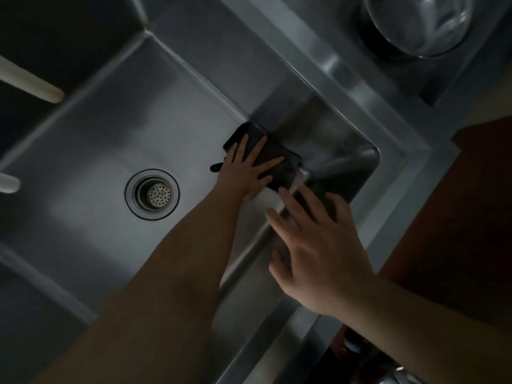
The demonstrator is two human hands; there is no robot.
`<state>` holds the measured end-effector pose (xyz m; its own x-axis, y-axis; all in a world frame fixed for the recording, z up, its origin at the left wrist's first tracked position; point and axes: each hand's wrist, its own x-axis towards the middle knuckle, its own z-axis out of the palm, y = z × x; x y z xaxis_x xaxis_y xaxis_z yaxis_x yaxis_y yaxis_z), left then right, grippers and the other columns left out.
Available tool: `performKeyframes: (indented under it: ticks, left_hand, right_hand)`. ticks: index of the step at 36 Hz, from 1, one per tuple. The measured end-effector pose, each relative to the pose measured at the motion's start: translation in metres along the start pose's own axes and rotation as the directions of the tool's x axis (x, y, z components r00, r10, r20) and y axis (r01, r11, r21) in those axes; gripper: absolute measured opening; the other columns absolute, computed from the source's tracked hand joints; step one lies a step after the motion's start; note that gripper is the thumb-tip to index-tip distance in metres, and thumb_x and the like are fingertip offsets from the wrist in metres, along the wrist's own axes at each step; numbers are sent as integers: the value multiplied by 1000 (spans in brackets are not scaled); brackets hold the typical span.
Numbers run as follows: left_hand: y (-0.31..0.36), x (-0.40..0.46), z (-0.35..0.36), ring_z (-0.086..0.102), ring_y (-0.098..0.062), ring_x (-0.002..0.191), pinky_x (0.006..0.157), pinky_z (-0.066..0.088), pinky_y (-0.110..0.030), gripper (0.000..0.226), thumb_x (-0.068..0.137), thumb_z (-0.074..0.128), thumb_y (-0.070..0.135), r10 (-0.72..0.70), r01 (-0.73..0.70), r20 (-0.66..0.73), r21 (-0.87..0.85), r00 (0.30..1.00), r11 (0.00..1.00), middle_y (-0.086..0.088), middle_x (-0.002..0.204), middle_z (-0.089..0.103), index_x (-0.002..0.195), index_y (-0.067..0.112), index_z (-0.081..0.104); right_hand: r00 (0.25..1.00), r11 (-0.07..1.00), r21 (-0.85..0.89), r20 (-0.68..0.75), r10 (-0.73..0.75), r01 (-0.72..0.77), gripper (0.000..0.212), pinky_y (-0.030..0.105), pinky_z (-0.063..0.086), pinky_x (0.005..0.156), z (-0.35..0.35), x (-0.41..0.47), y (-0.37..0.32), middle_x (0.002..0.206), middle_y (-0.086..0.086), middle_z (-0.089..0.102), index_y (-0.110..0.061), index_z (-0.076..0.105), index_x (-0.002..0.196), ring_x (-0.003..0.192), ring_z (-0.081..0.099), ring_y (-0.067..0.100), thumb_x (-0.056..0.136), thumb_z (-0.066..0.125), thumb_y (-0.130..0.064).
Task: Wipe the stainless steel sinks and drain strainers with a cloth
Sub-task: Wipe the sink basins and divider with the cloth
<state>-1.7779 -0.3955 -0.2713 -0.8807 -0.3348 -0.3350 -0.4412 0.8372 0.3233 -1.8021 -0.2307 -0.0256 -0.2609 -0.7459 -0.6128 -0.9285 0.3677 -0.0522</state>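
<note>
- Pale rounded bars (33, 87) at the far left, jutting over a darker neighbouring basin; purpose unclear.
- Stainless steel sink (91, 151) filling the view, floor dull and evenly lit, walls rising to a flat rim.
- Drain strainer (158, 194) seated in the drain ring left of centre, perforated cap showing, well apart from both hands and not yet under the cloth.
- Left hand (246, 169) pressed flat on the dark cloth (277, 162), fingers straight and spread wide, forearm reaching long across the basin from the lower left.
- Cloth lying in the far right corner of the sink floor, touching the base of the wall, part of it under the left palm.
- Best done with flat, even pressure, the cloth edge pushed right into the seam between floor and wall, strokes overlapping, then drawn back toward the strainer.
- Right hand (313, 245) open, fingers relaxed and splayed, holding nothing; appears to hover over the right sink wall near the cloth, contact impossible to tell.
- Probably best used as a brace on the rim, kept off the wiped steel.
- Glass bowl (418, 23) upper right on the tabletop beyond the rim, well clear of the work.
</note>
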Motion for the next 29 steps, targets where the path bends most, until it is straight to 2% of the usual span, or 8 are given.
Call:
performKeyframes:
  ticks: [3, 5, 8, 11, 18, 21, 26, 29]
  left_hand:
    - [-29, -3, -7, -13, -34, 150, 120, -9, -48, 53, 98, 25, 65, -99, 99, -68, 0, 993, 995, 8, 166, -9, 146, 63, 4]
    - [-57, -5, -13, -13, -35, 150, 120, -8, -49, 54, 97, 23, 66, -213, 210, -104, -39, 971, 977, 7, 166, -8, 146, 63, 1]
    - [-111, -14, -26, -14, -37, 150, 118, -9, -49, 56, 94, 19, 69, -357, 347, -117, -95, 927, 933, 8, 165, -11, 143, 65, -7]
    - [-164, -31, -40, -14, -36, 150, 118, -8, -49, 55, 92, 16, 72, -454, 446, -108, -91, 885, 890, 9, 165, -13, 141, 67, -9]
    - [-252, -86, -44, -17, -35, 149, 118, -6, -53, 55, 92, 16, 73, -731, 709, -126, -183, 670, 681, 8, 164, -17, 139, 67, -12]
    - [-261, -106, -38, -16, -35, 150, 118, -7, -53, 56, 91, 16, 73, -777, 749, -133, -205, 616, 629, 8, 164, -17, 140, 66, -11]
    - [-237, -109, -25, -19, -36, 149, 117, -12, -52, 58, 92, 20, 70, -854, 793, -118, -325, 506, 515, 6, 163, -22, 143, 64, -7]
    - [-208, -110, -15, -22, -37, 148, 116, -14, -53, 58, 93, 21, 69, -866, 799, -90, -350, 491, 490, 4, 162, -24, 144, 63, -8]
  right_hand:
    - [965, 996, -84, 260, 12, 10, 70, 70, -12, 108, -2, 21, -3, 167, 8, -4, -35, 20, 153, 150, -15, 37, 89, 27, -63]
    - [922, 996, -87, 388, 3, 33, 70, 71, -14, 106, -6, 49, -9, 167, 3, -8, -36, 21, 153, 149, -22, 35, 89, 29, -63]
    - [941, 997, -43, 335, -39, 57, 73, 69, -10, 111, -7, 104, -19, 167, -2, -11, -39, 18, 154, 151, -20, 30, 88, 40, -61]
    - [960, 998, -14, 273, -61, 68, 82, 68, -2, 116, 2, 161, -29, 165, -5, -20, -42, 4, 155, 151, -20, 29, 88, 48, -57]
    - [979, 989, -2, 143, -144, 145, 98, 72, 3, 114, 42, 249, -61, 163, -9, -23, -55, -11, 149, 151, -19, 29, 83, 61, -60]
    - [982, 986, -24, 102, -161, 164, 109, 70, 1, 113, 58, 262, -67, 165, -8, -18, -55, -13, 148, 152, -15, 29, 73, 65, -70]
    - [983, 987, 14, 84, -162, 162, 118, 67, 0, 115, 79, 266, -60, 161, -10, -29, -59, -23, 143, 149, -26, 27, 67, 64, -77]
    - [983, 986, 9, 80, -166, 166, 118, 68, 1, 115, 80, 266, -59, 161, -11, -30, -60, -24, 141, 149, -27, 27, 66, 64, -80]
